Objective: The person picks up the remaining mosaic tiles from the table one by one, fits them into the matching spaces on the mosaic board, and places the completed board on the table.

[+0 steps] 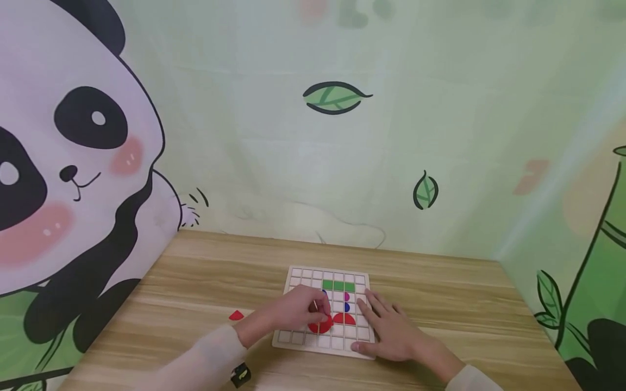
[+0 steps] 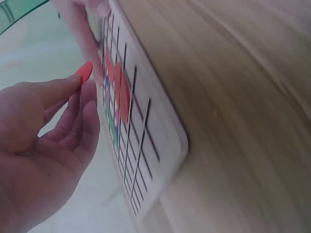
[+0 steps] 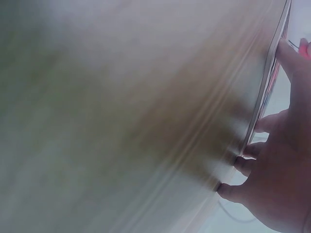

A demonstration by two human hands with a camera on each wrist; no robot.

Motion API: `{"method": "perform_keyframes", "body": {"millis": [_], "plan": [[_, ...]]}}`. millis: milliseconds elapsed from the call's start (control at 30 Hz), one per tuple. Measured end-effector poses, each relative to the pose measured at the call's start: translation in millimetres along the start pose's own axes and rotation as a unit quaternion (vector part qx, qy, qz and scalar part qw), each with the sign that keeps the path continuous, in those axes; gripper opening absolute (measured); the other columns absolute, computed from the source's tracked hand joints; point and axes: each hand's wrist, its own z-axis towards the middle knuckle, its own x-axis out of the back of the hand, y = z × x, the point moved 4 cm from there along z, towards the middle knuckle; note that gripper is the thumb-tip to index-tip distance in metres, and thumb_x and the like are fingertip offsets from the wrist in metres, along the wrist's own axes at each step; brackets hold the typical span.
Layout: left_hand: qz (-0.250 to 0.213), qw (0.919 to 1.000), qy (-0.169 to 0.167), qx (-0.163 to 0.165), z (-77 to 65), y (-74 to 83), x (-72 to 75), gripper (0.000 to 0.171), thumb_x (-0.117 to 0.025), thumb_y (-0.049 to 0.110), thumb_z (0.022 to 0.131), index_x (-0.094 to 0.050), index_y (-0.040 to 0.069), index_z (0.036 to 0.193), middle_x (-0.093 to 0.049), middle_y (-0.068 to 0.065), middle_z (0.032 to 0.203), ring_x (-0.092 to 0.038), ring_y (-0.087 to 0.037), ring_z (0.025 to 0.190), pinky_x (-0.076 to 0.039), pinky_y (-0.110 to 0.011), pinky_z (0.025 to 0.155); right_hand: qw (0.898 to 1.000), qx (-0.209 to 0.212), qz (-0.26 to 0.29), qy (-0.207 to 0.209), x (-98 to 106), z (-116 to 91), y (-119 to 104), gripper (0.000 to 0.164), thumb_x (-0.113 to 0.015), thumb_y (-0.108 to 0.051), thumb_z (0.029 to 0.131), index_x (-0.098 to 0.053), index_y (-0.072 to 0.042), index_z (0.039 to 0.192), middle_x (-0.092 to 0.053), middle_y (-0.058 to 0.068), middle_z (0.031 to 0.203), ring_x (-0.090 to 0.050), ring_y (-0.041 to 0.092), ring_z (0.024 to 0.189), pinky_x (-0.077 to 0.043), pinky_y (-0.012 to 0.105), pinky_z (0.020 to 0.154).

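Note:
A white gridded board [image 1: 337,349] lies on the wooden table. Over its middle, my left hand [image 1: 307,305] pinches a small red piece [image 2: 85,72] between thumb and index finger. My right hand [image 1: 393,332] rests spread along the board's right edge, with its thumb on the near right part. Below the left hand, a rounded red shape [image 1: 320,327] lies on the grid, partly covered by the fingers. To its right is a red half-round shape [image 1: 345,319]. Further up are a green strip [image 1: 338,285], a magenta half-round [image 1: 347,297] and a blue half-round [image 1: 346,307].
A loose red piece [image 1: 236,315] lies on the table left of the board, near the left wrist. A small black object [image 1: 240,374] shows beside the left sleeve. Behind the table [image 1: 440,288] hangs a green backdrop [image 1: 274,163] printed with a panda and leaves.

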Motion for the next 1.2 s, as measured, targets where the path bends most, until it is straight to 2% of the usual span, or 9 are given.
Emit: {"method": "perform_keyframes", "body": {"millis": [200, 367, 500, 667, 900, 1200], "plan": [[0.043, 0.999, -0.002, -0.009, 16.4, 7.6, -17.4, 0.01, -0.078, 0.013, 0.098, -0.073, 0.02, 0.093, -0.066, 0.016, 0.084, -0.058, -0.002, 0.078, -0.053, -0.019, 0.077, 1.0, 0.002, -0.002, 0.001, 0, 0, 0, 0.106, -0.048, -0.085, 0.092, -0.031, -0.013, 0.167, -0.018, 0.015, 0.175, -0.015, 0.04, 0.161, -0.023, 0.074, 0.119], [0.068, 0.9975, -0.013, -0.013, 21.7, 10.9, -25.9, 0.007, -0.076, 0.013, 0.099, -0.074, 0.018, 0.094, -0.065, 0.015, 0.081, -0.058, -0.001, 0.074, -0.051, -0.019, 0.073, 1.0, 0.004, -0.003, 0.0, 0, 1, 0, 0.105, -0.047, -0.085, 0.092, -0.031, -0.013, 0.167, -0.018, 0.015, 0.175, -0.015, 0.04, 0.161, -0.024, 0.074, 0.118], [0.092, 0.9955, -0.02, -0.016, 22.6, 15.0, -27.3, 0.008, -0.075, 0.014, 0.1, -0.074, 0.019, 0.093, -0.064, 0.015, 0.08, -0.057, 0.0, 0.073, -0.051, -0.018, 0.071, 1.0, 0.005, 0.001, -0.001, 1, 1, 0, 0.105, -0.048, -0.084, 0.093, -0.031, -0.012, 0.167, -0.018, 0.016, 0.175, -0.015, 0.041, 0.161, -0.023, 0.074, 0.119], [0.091, 0.9954, -0.031, -0.008, 24.2, 14.0, -27.4, 0.009, -0.072, 0.015, 0.102, -0.072, 0.021, 0.095, -0.064, 0.014, 0.081, -0.058, -0.001, 0.073, -0.051, -0.019, 0.071, 1.0, 0.005, 0.003, 0.0, 1, 0, 1, 0.105, -0.048, -0.084, 0.093, -0.031, -0.012, 0.167, -0.017, 0.015, 0.176, -0.015, 0.041, 0.161, -0.023, 0.073, 0.119], [0.103, 0.9941, -0.035, 0.002, 25.2, 15.5, -21.4, 0.008, -0.071, 0.015, 0.103, -0.072, 0.02, 0.098, -0.064, 0.015, 0.086, -0.058, -0.003, 0.079, -0.051, -0.02, 0.078, 1.0, 0.004, 0.009, 0.0, 2, 0, 1, 0.105, -0.048, -0.084, 0.093, -0.03, -0.013, 0.167, -0.017, 0.015, 0.176, -0.015, 0.041, 0.161, -0.023, 0.074, 0.118], [0.119, 0.9918, -0.046, 0.01, 29.4, 17.9, -25.4, 0.01, -0.067, 0.011, 0.105, -0.073, 0.018, 0.102, -0.063, 0.012, 0.086, -0.057, -0.004, 0.078, -0.05, -0.02, 0.075, 1.0, 0.012, 0.01, 0.008, 0, -1, 2, 0.104, -0.048, -0.083, 0.094, -0.03, -0.012, 0.167, -0.017, 0.016, 0.176, -0.014, 0.041, 0.161, -0.021, 0.075, 0.118]]}}
